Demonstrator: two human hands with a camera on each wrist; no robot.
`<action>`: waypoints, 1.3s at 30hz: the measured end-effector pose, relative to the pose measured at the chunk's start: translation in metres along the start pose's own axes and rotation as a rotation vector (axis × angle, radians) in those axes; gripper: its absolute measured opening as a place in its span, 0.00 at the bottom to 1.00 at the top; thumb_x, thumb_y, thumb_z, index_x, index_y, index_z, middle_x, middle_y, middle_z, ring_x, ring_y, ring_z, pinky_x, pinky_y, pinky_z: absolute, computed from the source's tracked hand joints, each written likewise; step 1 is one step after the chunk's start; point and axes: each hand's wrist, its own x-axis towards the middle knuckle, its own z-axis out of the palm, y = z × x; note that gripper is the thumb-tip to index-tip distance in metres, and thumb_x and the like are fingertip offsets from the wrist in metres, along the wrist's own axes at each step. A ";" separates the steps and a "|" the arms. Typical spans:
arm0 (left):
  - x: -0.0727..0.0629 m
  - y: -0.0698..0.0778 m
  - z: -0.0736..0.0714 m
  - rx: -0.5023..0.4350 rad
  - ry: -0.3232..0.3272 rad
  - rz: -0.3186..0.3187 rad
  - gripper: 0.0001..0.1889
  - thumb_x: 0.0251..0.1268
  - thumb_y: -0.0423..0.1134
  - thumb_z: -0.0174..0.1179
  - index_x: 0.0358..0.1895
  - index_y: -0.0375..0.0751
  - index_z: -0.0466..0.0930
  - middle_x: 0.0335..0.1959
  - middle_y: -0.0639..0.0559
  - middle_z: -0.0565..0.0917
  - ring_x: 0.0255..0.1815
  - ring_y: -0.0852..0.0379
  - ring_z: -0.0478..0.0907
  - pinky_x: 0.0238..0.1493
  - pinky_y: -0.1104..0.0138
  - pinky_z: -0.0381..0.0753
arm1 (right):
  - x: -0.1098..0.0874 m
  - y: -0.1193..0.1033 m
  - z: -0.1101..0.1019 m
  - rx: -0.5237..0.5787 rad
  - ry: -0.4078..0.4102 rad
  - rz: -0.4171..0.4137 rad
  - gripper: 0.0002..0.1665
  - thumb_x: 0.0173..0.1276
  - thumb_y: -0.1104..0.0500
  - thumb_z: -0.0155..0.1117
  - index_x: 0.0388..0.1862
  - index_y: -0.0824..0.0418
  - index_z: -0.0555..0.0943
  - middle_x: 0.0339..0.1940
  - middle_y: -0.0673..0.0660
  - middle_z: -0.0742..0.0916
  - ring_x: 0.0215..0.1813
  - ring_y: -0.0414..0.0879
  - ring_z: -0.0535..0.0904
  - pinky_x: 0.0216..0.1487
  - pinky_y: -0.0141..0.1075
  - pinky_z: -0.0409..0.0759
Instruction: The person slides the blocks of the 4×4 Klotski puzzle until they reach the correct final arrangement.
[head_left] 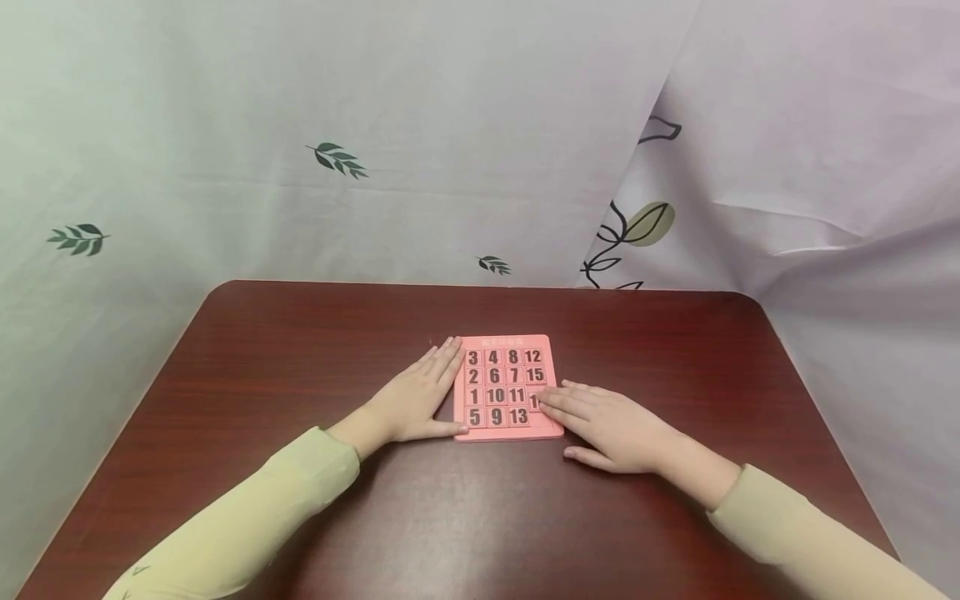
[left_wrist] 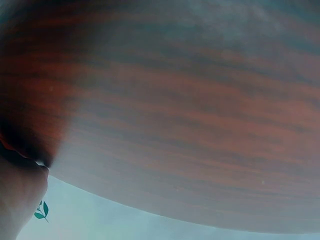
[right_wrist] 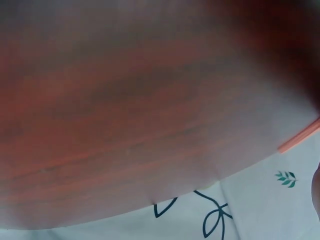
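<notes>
A pink number slide puzzle (head_left: 504,433) lies flat on the table in the head view, its numbered square tiles set in rows. My left hand (head_left: 417,398) rests along the puzzle's left side, fingers straight and thumb touching the lower left corner. With straight fingers, my right hand (head_left: 611,422) touches a tile (head_left: 534,402) in the right column; a "1" shows and the rest is covered. That tile sits slightly lower than its row, above a gap in the bottom right corner. The right wrist view catches only the puzzle's edge (right_wrist: 299,138).
The dark red wooden table (head_left: 450,517) has rounded far corners. Behind it hangs a pale curtain (head_left: 420,217) with leaf prints, and a fold of cloth (head_left: 825,183) hangs at the right.
</notes>
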 end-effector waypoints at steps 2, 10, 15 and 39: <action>0.000 0.000 0.000 0.005 -0.002 -0.001 0.63 0.67 0.74 0.58 0.85 0.26 0.45 0.88 0.30 0.44 0.90 0.38 0.44 0.90 0.50 0.51 | -0.003 -0.003 0.001 0.014 0.023 -0.024 0.42 0.71 0.43 0.70 0.77 0.62 0.74 0.77 0.56 0.80 0.79 0.56 0.76 0.77 0.52 0.77; 0.000 -0.001 0.000 0.007 -0.002 -0.002 0.63 0.67 0.75 0.58 0.85 0.26 0.45 0.88 0.31 0.44 0.90 0.38 0.43 0.90 0.50 0.51 | -0.010 -0.008 0.004 0.006 0.057 -0.060 0.43 0.71 0.42 0.71 0.77 0.63 0.74 0.77 0.57 0.80 0.78 0.56 0.76 0.76 0.51 0.76; -0.001 -0.002 0.002 0.008 -0.004 -0.001 0.63 0.67 0.75 0.57 0.85 0.27 0.45 0.88 0.31 0.44 0.90 0.39 0.43 0.90 0.50 0.51 | 0.001 0.002 0.001 0.012 0.018 0.010 0.44 0.71 0.41 0.70 0.79 0.62 0.72 0.80 0.57 0.77 0.81 0.55 0.73 0.79 0.52 0.74; 0.000 -0.001 0.001 0.005 -0.009 -0.010 0.63 0.67 0.75 0.57 0.85 0.27 0.45 0.89 0.32 0.44 0.91 0.39 0.43 0.90 0.51 0.51 | 0.010 0.000 0.001 -0.003 -0.012 0.036 0.43 0.73 0.40 0.68 0.79 0.62 0.72 0.80 0.57 0.78 0.80 0.55 0.74 0.79 0.52 0.75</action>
